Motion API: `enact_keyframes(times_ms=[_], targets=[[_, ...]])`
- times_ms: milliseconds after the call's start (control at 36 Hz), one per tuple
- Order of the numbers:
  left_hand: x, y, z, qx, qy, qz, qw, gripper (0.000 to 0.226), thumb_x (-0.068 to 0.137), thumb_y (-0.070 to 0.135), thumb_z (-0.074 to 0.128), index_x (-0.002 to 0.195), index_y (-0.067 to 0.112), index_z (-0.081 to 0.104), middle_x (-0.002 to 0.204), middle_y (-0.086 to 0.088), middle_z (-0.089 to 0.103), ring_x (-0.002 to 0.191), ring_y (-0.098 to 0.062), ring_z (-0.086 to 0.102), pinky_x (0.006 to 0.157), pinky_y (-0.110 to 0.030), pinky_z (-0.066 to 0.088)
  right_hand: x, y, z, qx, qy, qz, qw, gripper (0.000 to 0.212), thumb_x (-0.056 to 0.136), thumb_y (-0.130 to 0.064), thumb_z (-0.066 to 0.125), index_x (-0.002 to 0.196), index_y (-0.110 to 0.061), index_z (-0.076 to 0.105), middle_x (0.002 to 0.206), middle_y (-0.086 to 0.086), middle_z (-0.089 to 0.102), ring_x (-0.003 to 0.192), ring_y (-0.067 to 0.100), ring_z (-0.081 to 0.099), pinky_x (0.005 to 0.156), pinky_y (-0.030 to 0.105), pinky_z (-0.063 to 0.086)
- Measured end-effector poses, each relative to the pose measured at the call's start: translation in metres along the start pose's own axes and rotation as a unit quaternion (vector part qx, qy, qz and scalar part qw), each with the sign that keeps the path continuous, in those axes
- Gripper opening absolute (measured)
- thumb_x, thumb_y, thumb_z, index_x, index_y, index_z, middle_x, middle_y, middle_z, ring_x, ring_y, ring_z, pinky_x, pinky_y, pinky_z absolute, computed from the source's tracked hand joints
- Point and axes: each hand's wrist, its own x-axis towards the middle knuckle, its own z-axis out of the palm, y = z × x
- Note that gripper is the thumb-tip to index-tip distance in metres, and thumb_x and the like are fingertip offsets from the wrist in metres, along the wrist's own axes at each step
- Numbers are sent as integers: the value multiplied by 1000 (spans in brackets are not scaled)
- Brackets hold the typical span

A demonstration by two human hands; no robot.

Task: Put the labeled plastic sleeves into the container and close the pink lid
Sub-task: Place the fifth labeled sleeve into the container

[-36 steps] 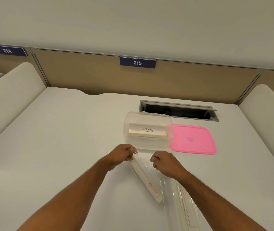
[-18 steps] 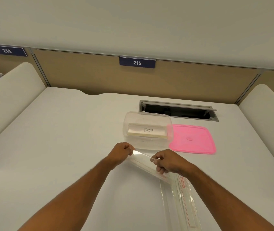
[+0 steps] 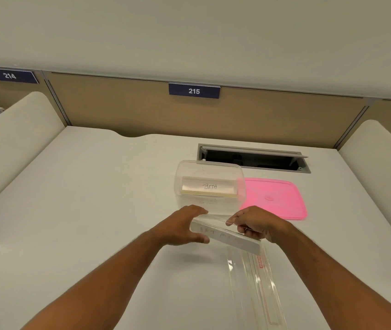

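Observation:
A clear plastic container (image 3: 177, 179) stands open mid-desk with one sleeve marked "BETA" (image 3: 210, 186) inside. The pink lid (image 3: 278, 198) lies flat on the desk to its right, touching it. Just in front of the container, both hands hold a second clear labeled sleeve (image 3: 228, 236), lifted and tilted. My left hand (image 3: 180, 226) grips its left end, thumb below and fingers above. My right hand (image 3: 254, 223) pinches its upper right edge. A third clear sleeve (image 3: 256, 287) with red print lies on the desk under my right forearm.
A white desk (image 3: 82, 210) with cream side dividers left and right. A dark cable slot (image 3: 251, 158) opens behind the container. A tan back panel carries number plates 214 and 215.
The held sleeve has been lifted off the desk and turned from a diagonal lie to nearly crosswise, closer to the container. My right hand shifted from beside it to gripping its edge.

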Motion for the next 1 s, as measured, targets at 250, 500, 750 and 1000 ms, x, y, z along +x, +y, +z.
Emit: enact_keyframes(times_ms=[250,500,750,1000], targets=[[1,-2,2,91,32,87,991,79,73,43,84,141,27,46,138,9,53,126,-9,45,105,-22,36,1,1,-3,-26,-17,43,999,19,86,-32,72,96,-18,81,77,-1,67,66,13,59,59,24,46],[2,3,-5,99,44,83,991,66,74,42,82,132,29,53,124,12,58,113,-5,51,93,-22,45,3,2,-9,-106,1,-59,993,22,97,-19,55,97,-17,76,86,4,73,72,14,61,61,24,48],[4,4,-12,96,90,75,989,68,74,50,79,133,29,53,126,12,59,115,-6,51,93,-19,42,4,-15,-25,-231,47,-159,959,23,103,-34,49,104,-22,69,96,-12,66,84,1,61,66,18,43],[16,13,-35,112,141,72,981,71,74,54,77,135,26,53,128,9,59,116,-9,52,94,-24,46,-3,-42,-47,-382,123,-213,891,53,83,-75,49,102,-31,71,96,-12,68,85,10,61,78,36,55]])
